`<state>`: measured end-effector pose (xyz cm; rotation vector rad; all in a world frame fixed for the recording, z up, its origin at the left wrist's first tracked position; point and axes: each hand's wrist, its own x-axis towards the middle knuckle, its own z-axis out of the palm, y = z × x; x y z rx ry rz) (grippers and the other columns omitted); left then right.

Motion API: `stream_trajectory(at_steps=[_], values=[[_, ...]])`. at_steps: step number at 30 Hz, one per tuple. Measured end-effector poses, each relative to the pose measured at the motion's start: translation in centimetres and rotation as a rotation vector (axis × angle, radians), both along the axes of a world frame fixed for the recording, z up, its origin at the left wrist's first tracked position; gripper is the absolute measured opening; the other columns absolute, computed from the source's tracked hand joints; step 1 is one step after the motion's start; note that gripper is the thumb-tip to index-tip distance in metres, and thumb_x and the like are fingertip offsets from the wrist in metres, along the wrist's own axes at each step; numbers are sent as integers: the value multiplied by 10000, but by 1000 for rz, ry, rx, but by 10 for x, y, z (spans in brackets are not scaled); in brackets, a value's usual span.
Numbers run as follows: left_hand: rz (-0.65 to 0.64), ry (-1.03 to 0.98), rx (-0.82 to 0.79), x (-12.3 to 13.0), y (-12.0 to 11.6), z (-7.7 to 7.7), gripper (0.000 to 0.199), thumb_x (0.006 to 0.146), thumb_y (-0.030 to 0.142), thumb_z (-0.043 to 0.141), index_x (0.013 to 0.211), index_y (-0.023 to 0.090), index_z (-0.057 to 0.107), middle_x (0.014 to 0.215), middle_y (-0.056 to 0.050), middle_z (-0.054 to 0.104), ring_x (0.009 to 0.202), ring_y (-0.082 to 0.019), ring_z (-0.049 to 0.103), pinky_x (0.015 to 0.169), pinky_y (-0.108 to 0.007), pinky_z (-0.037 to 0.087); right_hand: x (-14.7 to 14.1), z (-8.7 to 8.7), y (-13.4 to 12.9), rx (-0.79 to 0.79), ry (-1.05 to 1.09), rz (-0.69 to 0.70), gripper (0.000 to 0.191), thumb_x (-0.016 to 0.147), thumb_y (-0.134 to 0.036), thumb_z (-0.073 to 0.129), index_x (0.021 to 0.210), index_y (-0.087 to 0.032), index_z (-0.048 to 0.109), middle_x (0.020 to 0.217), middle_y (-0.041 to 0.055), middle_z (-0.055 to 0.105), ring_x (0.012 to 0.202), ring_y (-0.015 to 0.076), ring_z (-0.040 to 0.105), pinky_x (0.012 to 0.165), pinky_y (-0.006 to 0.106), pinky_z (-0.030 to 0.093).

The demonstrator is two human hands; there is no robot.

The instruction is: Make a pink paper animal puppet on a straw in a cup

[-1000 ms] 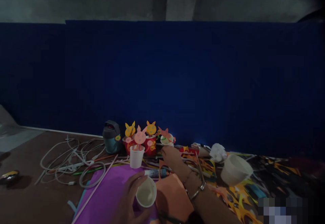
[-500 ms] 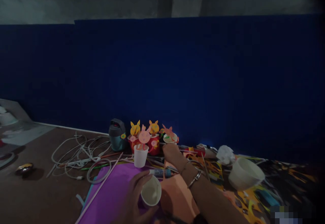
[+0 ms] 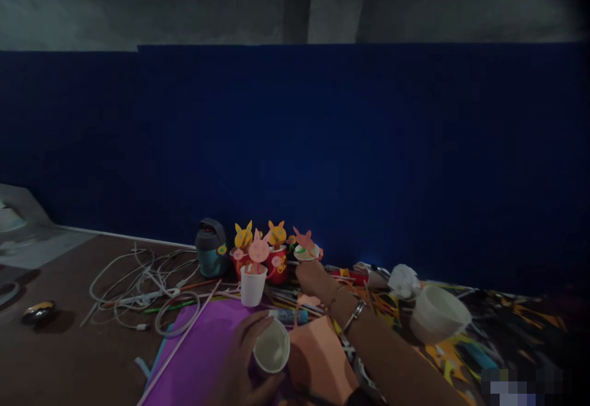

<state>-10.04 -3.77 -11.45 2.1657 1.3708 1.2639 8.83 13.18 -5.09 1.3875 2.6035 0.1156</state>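
Observation:
My left hand [image 3: 246, 357] is closed round a white paper cup [image 3: 271, 344], tilted so its hollow inside faces me, above purple sheets. My right hand [image 3: 313, 276] reaches forward to the back row, right in front of a cup [image 3: 308, 252] with a reddish paper animal cutout [image 3: 303, 239] at its top. The back of that hand hides its fingers and the cup's lower part; I cannot tell whether it grips the cup. Left of it stand a white cup [image 3: 252, 286] with a pink rabbit-like cutout [image 3: 259, 249] and red cups [image 3: 277, 265] with yellow cutouts [image 3: 277, 234].
A teal, dark-lidded container [image 3: 211, 249] stands by white cables [image 3: 152, 283]. Purple sheets [image 3: 198, 344] and orange paper [image 3: 320, 354] lie in front, near a tube [image 3: 288, 316]. Right are crumpled tissue [image 3: 404, 281], a white bowl [image 3: 440, 314] and yellow scraps [image 3: 447, 360]. A blue panel [image 3: 295, 148] rises behind.
The view has shifted slightly, moving most things a little left and down. Both hands keep nearly the same places, the left one still on its cup.

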Motion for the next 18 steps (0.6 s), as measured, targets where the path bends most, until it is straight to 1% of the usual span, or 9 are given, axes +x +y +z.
stream_trajectory(at_steps=[3,5,6,8,10,12,13,16,18], values=[[5,-9,-19,0,1,-2,656,694,340,685,1309,238,480,1333,-129,496,1222,-342,479,1004,-454,443,8,5,-5,-68,55,-69,133,787,-115,636,908,-73,670,950,147,673,890,257,643,732,350,512],[0,-25,-37,-1,0,-2,683,670,345,704,1308,245,484,1347,-119,489,1233,-341,470,1015,-441,436,18,9,-6,-103,128,-96,151,684,-44,643,826,-64,691,899,184,686,876,300,648,701,338,489],[-3,-35,-44,-1,0,-2,704,651,356,720,1307,257,485,1351,-111,488,1233,-341,470,1017,-436,435,23,11,-6,-126,174,-105,171,652,-46,649,816,-70,692,887,180,689,863,301,648,684,327,480],[2,-75,-55,0,-2,-1,737,616,400,747,1297,276,495,1353,-99,490,1230,-340,473,1021,-432,431,35,16,-3,-199,278,-116,178,606,-79,666,781,-95,691,816,134,693,792,270,646,632,292,460],[11,-140,-56,3,-4,2,744,602,474,747,1279,269,517,1350,-103,490,1229,-345,470,1027,-439,420,46,20,1,-312,400,-115,128,598,-129,667,725,-123,682,691,57,669,678,202,624,563,237,427],[13,-199,-44,6,-6,7,712,639,532,703,1267,246,530,1354,-119,478,1240,-351,453,1037,-455,404,54,22,3,-444,541,-105,88,635,-184,645,705,-140,675,603,1,625,579,137,577,504,192,389],[12,-217,-33,8,-7,9,674,681,538,667,1268,239,529,1357,-123,472,1247,-348,444,1041,-461,396,56,21,4,-504,618,-101,100,658,-208,629,720,-143,674,595,-12,613,550,115,555,487,179,375],[55,-242,11,9,-8,17,500,821,454,546,1278,255,515,1352,-107,478,1250,-316,442,1047,-459,389,58,18,2,-624,848,-104,171,695,-272,608,798,-146,660,636,-18,612,514,84,512,457,164,356],[95,-211,22,6,-7,24,425,866,378,501,1279,275,508,1343,-87,488,1244,-293,448,1040,-451,400,56,14,0,-676,976,-121,208,681,-314,627,804,-147,638,612,-28,584,473,70,470,435,165,335]])
